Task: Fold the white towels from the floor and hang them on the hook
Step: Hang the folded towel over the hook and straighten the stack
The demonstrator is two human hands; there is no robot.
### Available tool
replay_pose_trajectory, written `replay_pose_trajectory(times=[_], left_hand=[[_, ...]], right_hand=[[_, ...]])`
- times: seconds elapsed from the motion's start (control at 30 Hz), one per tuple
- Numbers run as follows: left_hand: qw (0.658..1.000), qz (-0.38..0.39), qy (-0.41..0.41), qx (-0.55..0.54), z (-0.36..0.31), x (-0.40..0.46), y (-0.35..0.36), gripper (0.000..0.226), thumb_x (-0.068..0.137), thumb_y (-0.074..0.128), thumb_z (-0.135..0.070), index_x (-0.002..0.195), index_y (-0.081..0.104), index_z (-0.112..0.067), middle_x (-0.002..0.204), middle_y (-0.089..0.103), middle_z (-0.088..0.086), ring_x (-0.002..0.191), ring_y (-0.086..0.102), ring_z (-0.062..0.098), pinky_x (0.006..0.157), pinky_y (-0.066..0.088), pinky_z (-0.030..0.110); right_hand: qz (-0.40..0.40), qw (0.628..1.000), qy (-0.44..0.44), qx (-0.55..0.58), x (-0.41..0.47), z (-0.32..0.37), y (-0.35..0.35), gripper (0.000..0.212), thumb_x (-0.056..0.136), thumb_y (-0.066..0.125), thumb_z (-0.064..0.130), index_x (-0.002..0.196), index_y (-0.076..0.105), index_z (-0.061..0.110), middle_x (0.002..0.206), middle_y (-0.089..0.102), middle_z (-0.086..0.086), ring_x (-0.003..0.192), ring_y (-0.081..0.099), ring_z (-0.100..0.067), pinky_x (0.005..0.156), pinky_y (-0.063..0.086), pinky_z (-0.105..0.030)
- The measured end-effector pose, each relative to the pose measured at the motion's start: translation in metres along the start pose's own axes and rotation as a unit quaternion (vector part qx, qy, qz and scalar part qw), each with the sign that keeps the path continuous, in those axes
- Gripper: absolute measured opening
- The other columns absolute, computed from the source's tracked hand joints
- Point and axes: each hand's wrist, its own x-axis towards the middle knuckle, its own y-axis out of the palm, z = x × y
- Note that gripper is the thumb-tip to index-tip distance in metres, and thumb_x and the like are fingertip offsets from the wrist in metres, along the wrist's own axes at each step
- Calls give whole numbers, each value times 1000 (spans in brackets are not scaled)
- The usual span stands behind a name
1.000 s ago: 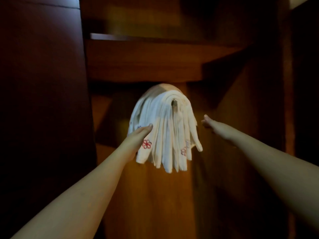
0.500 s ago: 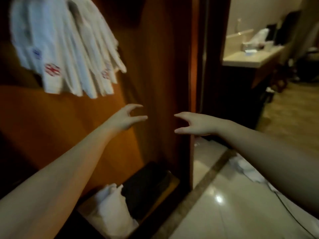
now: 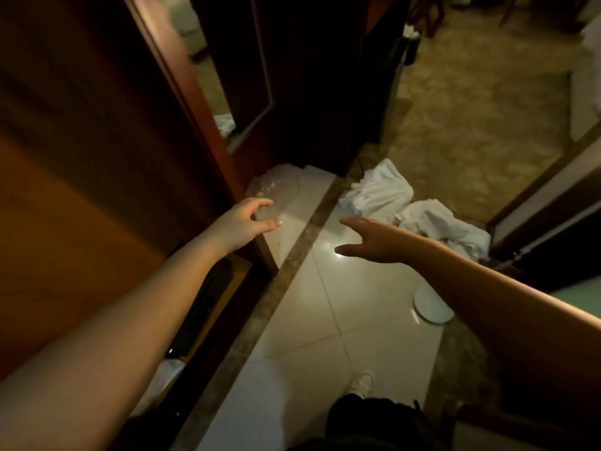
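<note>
Crumpled white towels lie on the floor ahead: one heap at the edge of the tiles, another to its right by a door frame. My left hand is stretched out over the tiles beside the wooden wardrobe, its fingers loosely curved and holding nothing. My right hand reaches forward with spread fingers, empty, a short way short of the nearer heap. The hook and the hung towels are out of view.
The brown wardrobe fills the left side, with white cloth in its bottom compartment. A round white disc lies on the tiles at the right. A dark door frame stands at the right. Patterned carpet begins beyond the towels.
The view has swung down from the towels hanging on the hook to the floor. Both hands have left the hung towels and now reach toward the heaps on the floor.
</note>
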Motion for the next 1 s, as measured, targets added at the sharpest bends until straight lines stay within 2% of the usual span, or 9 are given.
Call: replay_pose_trajectory(times=[0.13,0.27,0.5,0.6,0.67,0.73,0.8,0.9,1.0], left_hand=[[999,51,-20,-2,-16,69,57,60,88,70,-51,143,48,-38,153,39,1,139,39,22,95,35,34],[994,105,-32,15,-31,131,109,62,87,70,-52,144,48,-36,153,40,1,137,40,21,87,37,28],[975,201,-12,99,-52,243,183,63,88,74,-40,142,52,-18,150,44,6,135,45,23,103,38,31],[964,232,-3,132,-58,302,212,61,89,73,-39,143,52,-17,151,45,6,134,47,24,97,36,26],[955,256,2,152,-65,346,230,62,90,72,-41,143,51,-18,152,43,6,133,48,24,98,39,28],[939,287,13,187,-73,391,247,63,90,70,-42,144,50,-18,152,44,6,136,46,26,109,40,35],[919,319,24,230,-83,435,261,64,90,69,-46,145,49,-19,153,44,6,137,45,26,111,40,41],[892,357,41,275,-98,495,284,63,92,66,-47,145,48,-20,153,43,6,137,44,26,110,40,41],[880,379,52,282,-113,546,315,60,93,65,-45,145,49,-19,151,44,6,136,44,26,108,41,38]], right_hand=[[41,997,63,11,15,-84,5,88,90,57,67,158,25,21,165,26,-1,150,26,-22,118,23,-37],[65,991,113,-5,29,-154,11,86,91,53,68,158,25,21,164,28,-1,148,29,-24,118,26,-41],[123,971,206,1,63,-256,19,82,94,49,67,158,26,20,164,28,-2,148,30,-24,118,27,-41],[130,959,251,15,86,-302,12,80,94,50,66,157,30,21,162,31,-1,147,31,-25,117,29,-41],[134,950,280,23,104,-331,7,78,93,50,66,155,33,21,161,34,-1,145,35,-26,115,32,-41],[137,938,316,39,123,-359,3,77,93,51,66,154,36,22,159,36,-2,143,38,-27,113,34,-41],[145,923,353,60,144,-384,-1,77,92,50,66,154,36,22,160,36,-3,143,38,-28,114,33,-42],[152,905,385,99,171,-418,-4,77,93,50,64,155,35,20,160,34,-5,144,36,-29,115,32,-45],[144,888,413,140,193,-455,-2,73,96,50,59,154,36,17,160,35,-8,144,36,-29,115,34,-44]])
